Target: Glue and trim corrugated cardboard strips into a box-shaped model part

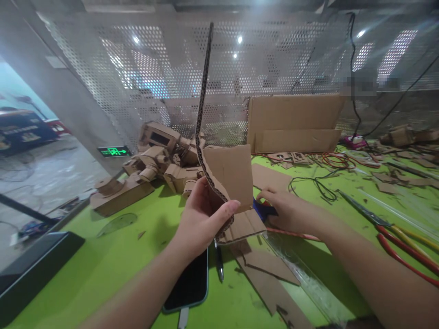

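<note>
The left hand grasped a folded piece of brown corrugated cardboard, its thumb lying across the piece's lower part. The piece was held up above the bright green tabletop, one tall panel seen edge-on (the wavy core showed plainly) and a squarish panel facing the camera. The right hand had its fingers closed on a dark blue object, partly hidden, just beside the cardboard's right edge; its exact kind could not be told.

Below the left hand lay a black-screened phone in a pale teal case, with a slim dark pen beside it. Flat brown cardboard offcuts lay to the right of the pen. Farther right were long-bladed metal scissors with red handles. Brown cardboard constructions stood at the back left, before a grey perforated metal screen.
</note>
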Available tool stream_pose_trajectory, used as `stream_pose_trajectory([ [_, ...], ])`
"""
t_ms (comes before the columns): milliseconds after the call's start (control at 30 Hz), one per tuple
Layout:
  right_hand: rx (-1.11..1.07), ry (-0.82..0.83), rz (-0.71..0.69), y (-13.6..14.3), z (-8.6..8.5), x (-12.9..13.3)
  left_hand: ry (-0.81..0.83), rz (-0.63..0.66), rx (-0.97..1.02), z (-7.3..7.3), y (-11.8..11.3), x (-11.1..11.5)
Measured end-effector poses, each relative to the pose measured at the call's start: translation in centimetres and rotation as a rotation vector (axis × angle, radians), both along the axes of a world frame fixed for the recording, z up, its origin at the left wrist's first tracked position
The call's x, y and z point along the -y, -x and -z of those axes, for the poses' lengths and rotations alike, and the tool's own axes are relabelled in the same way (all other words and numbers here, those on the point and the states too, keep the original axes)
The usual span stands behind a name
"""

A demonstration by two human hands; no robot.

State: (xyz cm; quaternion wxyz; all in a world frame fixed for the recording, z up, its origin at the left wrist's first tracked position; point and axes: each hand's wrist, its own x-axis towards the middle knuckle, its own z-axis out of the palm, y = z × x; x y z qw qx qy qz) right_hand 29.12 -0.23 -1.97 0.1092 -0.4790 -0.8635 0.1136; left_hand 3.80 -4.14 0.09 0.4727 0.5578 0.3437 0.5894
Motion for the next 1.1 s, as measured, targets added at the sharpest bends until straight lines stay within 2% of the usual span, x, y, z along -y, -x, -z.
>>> stream_pose_trajectory([
  [167,-0.332,-0.330,-0.051,1.0,-3.3,1.6,0.036,-0.012,-0.021,0.3,-0.3,-0.1],
  [233,-0.483,-0.436,-0.072,1.7,-3.9,2.4,0.050,0.020,-0.035,0.5,-0.6,0.2],
  [267,-0.543,-0.437,-0.082,2.1,-4.0,2.8,0.051,0.045,-0.039,0.6,-0.8,0.4],
  [367,-0.639,-0.300,-0.100,3.3,-3.4,3.9,0.028,0.101,-0.088,1.1,-1.3,1.2],
  [500,-0.648,-0.194,-0.159,4.5,-2.5,5.0,-0.021,0.069,-0.261,1.7,-1.5,2.0],
  [633,-0.561,-0.268,-0.182,4.9,-2.6,5.4,0.044,0.049,-0.280,1.5,-1.6,2.2],
  [867,-0.500,-0.414,-0.129,4.8,-2.0,5.4,0.115,0.013,-0.300,0.4,-1.9,2.4],
  [967,-0.508,-0.475,-0.077,4.8,-1.8,5.5,0.114,0.024,-0.263,0.6,-2.0,2.4],
  [1100,-0.518,-0.443,-0.031,4.9,-2.0,5.8,0.127,0.060,-0.226,1.2,-2.0,2.4],
])
